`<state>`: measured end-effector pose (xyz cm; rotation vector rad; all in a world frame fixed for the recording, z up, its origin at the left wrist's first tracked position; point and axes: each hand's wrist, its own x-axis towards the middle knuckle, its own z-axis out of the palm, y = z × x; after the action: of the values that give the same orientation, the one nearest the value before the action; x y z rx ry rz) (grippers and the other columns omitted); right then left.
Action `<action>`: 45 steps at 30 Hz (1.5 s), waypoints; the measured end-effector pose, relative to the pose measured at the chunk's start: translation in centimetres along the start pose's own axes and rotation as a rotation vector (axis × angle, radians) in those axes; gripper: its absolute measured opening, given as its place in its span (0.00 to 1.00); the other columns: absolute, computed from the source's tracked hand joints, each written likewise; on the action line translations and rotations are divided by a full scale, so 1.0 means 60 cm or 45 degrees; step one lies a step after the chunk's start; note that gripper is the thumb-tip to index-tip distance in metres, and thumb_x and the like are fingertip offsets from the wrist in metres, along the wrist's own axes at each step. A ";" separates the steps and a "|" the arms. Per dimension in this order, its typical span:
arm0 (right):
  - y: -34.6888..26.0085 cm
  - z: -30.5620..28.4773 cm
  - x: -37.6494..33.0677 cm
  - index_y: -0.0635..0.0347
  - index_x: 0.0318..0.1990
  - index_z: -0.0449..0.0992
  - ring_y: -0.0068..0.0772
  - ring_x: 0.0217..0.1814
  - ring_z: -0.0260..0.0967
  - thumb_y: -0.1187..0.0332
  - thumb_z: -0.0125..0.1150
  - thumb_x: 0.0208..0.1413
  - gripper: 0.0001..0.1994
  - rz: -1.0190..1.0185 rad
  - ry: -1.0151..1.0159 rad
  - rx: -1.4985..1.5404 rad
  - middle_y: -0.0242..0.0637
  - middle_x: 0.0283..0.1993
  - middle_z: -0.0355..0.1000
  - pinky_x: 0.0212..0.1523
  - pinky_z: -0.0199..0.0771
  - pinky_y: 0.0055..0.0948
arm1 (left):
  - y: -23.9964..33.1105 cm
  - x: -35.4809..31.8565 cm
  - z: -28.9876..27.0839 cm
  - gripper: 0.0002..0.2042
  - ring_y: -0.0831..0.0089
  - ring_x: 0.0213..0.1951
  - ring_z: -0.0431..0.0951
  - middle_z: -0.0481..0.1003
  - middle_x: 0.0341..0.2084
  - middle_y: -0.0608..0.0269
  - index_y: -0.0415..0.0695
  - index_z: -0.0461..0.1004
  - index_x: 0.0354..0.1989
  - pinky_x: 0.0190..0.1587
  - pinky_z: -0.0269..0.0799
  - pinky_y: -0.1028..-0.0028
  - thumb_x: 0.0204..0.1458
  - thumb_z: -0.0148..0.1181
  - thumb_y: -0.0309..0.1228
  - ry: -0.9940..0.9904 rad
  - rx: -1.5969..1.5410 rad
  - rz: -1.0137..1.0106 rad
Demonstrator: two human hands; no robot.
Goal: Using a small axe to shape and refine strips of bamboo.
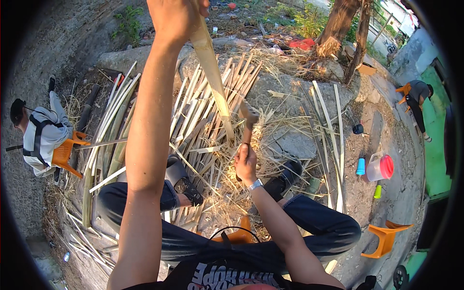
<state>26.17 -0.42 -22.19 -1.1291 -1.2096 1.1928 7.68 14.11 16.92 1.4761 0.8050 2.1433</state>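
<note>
My left hand [175, 20] is raised high at the top edge, its fingers wrapped round the upper end of a long pale bamboo piece [211, 67]. That piece slants down to a narrower lower end among shavings between my feet. My right hand [245, 165], with a watch at the wrist, grips the wooden handle of a hatchet [248, 114]. The dark hatchet head points up, just right of the bamboo's lower part. I cannot tell whether the two touch. Behind the bamboo lies a pile of split bamboo strips [195, 108].
Bamboo poles [115, 154] lie left, more strips [333, 130] right. Beyond are a clear jug with red lid [379, 169], a blue cup [360, 166], a green cup [377, 192] and an orange stool [382, 239]. People sit far left [43, 130] and far right [418, 94].
</note>
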 end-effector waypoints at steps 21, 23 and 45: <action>0.119 -0.030 0.037 0.62 0.26 0.69 0.31 0.12 0.60 0.43 0.40 0.71 0.31 0.903 -0.218 -0.515 0.33 0.14 0.61 0.16 0.63 0.35 | 0.006 -0.007 -0.026 0.33 0.74 0.11 0.67 0.65 0.10 0.66 0.46 0.67 0.21 0.14 0.60 0.74 0.62 0.44 0.65 0.066 0.050 0.058; 0.176 -0.077 0.027 0.61 0.23 0.67 0.34 0.09 0.58 0.42 0.40 0.70 0.32 1.084 -0.136 -0.286 0.33 0.12 0.59 0.15 0.64 0.37 | 0.007 -0.017 -0.033 0.32 0.74 0.12 0.66 0.64 0.10 0.68 0.46 0.67 0.22 0.14 0.59 0.74 0.62 0.44 0.65 0.042 0.033 0.067; -0.046 -0.101 -0.001 0.53 0.32 0.62 0.26 0.14 0.54 0.37 0.45 0.67 0.27 0.916 0.191 0.215 0.27 0.20 0.56 0.16 0.58 0.33 | 0.280 -0.110 -0.194 0.28 0.74 0.20 0.57 0.58 0.20 0.66 0.45 0.65 0.29 0.29 0.60 0.73 0.69 0.33 0.57 0.278 0.094 0.165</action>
<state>32.36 -0.59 -19.73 -1.5503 -0.5723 1.6647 -1.10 -5.19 20.38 1.3791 0.8940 2.4273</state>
